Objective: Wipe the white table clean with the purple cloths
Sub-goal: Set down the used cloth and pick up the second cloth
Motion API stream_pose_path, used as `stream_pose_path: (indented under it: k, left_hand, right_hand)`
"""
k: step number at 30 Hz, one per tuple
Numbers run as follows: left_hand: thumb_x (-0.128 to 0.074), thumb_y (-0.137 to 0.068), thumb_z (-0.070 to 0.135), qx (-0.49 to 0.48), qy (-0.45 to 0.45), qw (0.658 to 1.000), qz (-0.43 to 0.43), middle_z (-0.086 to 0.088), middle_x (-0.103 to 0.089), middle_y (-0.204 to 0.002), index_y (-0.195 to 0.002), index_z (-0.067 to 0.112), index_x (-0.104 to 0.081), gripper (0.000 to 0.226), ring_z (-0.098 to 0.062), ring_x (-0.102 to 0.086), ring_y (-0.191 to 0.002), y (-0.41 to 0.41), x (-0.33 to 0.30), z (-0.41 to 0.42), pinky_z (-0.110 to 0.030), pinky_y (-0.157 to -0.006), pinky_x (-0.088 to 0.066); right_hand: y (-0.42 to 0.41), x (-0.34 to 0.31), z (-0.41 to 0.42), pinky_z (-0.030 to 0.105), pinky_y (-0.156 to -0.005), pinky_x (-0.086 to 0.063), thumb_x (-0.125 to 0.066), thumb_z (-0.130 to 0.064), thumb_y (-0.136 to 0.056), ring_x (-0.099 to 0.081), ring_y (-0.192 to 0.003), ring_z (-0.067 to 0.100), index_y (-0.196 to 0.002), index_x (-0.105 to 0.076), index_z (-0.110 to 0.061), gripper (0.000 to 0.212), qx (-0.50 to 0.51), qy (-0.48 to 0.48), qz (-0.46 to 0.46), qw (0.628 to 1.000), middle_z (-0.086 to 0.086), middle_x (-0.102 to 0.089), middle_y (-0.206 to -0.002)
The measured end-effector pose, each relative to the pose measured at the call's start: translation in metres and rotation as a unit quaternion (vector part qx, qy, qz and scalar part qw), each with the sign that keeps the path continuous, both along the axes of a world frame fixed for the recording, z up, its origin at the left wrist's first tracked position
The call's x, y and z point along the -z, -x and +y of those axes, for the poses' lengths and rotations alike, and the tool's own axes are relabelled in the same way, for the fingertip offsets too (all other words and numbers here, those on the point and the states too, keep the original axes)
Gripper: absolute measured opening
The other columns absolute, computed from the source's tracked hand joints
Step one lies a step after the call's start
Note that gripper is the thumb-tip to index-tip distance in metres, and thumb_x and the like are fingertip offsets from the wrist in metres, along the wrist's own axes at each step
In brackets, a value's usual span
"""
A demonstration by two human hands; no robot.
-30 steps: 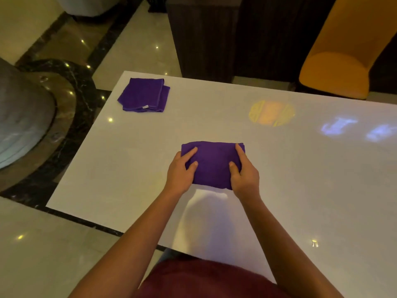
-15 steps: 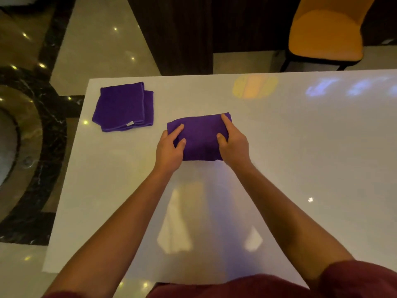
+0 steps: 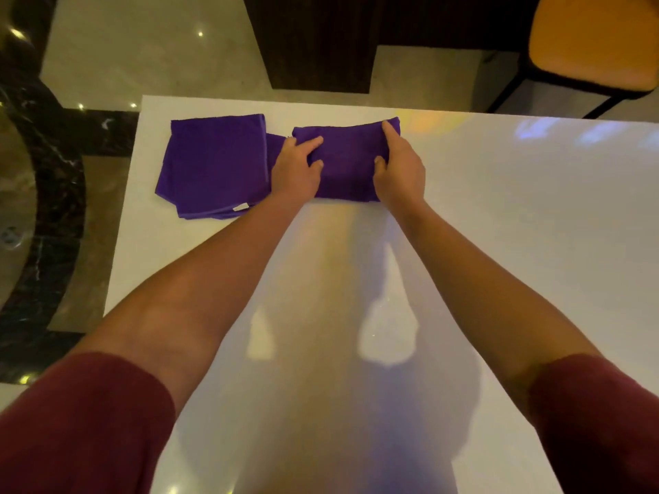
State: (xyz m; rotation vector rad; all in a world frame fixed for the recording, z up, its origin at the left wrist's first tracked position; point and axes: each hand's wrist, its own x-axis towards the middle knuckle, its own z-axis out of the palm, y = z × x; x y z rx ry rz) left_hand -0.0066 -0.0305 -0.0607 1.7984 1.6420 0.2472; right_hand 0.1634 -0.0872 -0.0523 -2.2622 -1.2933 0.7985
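A folded purple cloth (image 3: 347,162) lies flat on the white table (image 3: 499,226) near its far edge. My left hand (image 3: 296,171) presses on its left end and my right hand (image 3: 399,172) presses on its right end, fingers spread over the fabric. A second folded purple cloth (image 3: 214,165) with a small white tag rests at the table's far left corner. The two cloths touch or nearly touch; my left hand hides the gap.
An orange chair (image 3: 588,41) stands beyond the far right of the table. A dark wooden panel (image 3: 321,41) rises behind the far edge. Glossy marble floor (image 3: 53,172) lies past the left table edge. Light reflections spot the tabletop.
Both hands have pushed the held cloth away from me, from mid-table toward the far edge, until it sits beside the other cloth. The second cloth stayed in place.
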Motion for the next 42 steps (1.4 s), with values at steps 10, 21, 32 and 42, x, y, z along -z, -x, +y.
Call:
stream_pose_path:
  k: [10, 21, 32, 42]
  left_hand:
    - [-0.064, -0.094, 0.036, 0.009, -0.196, 0.97, 0.144, -0.013, -0.031, -0.163, -0.15, 0.021, -0.043, 0.061, -0.033, -0.034, -0.148, -0.022, 0.011, -0.025, -0.046, -0.118, -0.035]
    - [-0.058, -0.097, 0.03, -0.027, -0.223, 0.97, 0.089, -0.011, -0.042, -0.157, -0.145, 0.017, -0.051, 0.05, -0.028, -0.038, -0.146, 0.043, -0.013, -0.001, -0.043, -0.119, -0.036]
    - [-0.063, -0.098, 0.036, -0.276, 0.052, 0.953, -0.112, -0.008, -0.05, -0.149, -0.15, 0.028, -0.044, 0.056, -0.026, -0.055, -0.13, 0.208, -0.011, 0.033, -0.039, -0.107, -0.05]
    - [-0.058, -0.099, 0.01, -0.216, 0.106, 0.898, -0.37, 0.009, -0.055, -0.142, -0.131, 0.052, -0.059, 0.053, -0.017, -0.063, -0.12, 0.201, -0.049, -0.04, -0.029, -0.084, -0.061]
  right_hand:
    - [-0.005, 0.011, -0.001, 0.055, -0.129, -0.017, -0.059, -0.039, -0.102, -0.016, -0.161, 0.034, -0.161, -0.035, -0.023, 0.066, -0.057, -0.031, -0.187, 0.98, 0.008, -0.02, -0.174]
    - [0.078, -0.014, 0.035, 0.043, -0.099, -0.055, -0.066, -0.037, -0.098, -0.059, -0.129, 0.027, -0.152, -0.045, -0.02, 0.06, -0.079, -0.014, -0.131, 0.988, 0.007, -0.057, -0.149]
    - [0.187, -0.01, 0.074, 0.041, -0.093, -0.06, -0.074, -0.034, -0.095, -0.063, -0.115, 0.029, -0.154, -0.038, -0.01, 0.073, 0.07, 0.087, 0.255, 0.961, 0.013, -0.055, -0.143]
    - [0.158, -0.031, 0.011, 0.026, -0.083, -0.061, -0.062, -0.012, -0.104, -0.053, -0.13, 0.021, -0.163, -0.028, -0.04, 0.075, -0.052, 0.059, 0.316, 0.946, 0.001, -0.036, -0.166]
